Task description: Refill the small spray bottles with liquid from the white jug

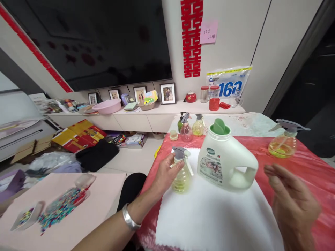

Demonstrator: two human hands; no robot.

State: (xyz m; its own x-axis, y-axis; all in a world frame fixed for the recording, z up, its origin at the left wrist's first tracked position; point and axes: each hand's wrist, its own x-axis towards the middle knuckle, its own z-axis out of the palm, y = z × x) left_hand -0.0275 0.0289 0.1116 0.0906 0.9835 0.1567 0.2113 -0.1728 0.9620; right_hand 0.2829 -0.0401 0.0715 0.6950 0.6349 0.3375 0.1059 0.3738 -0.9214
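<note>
My left hand (165,173) is wrapped round a small clear spray bottle (181,176) with a grey trigger head and yellowish liquid, standing on a white cloth (214,219). Just right of it stands a large white detergent jug (226,159) with a green cap and a side handle. My right hand (290,198) hovers at the right of the jug with fingers stretched out, apart from the handle and holding nothing. A silver bangle sits on my left wrist.
A red tablecloth (314,164) covers the table. Another spray bottle (284,141) stands at the right, three more (190,127) at the far edge beside a small lid (173,135). At left a pink board (60,209) carries coloured beads. A shelf with photo frames runs behind.
</note>
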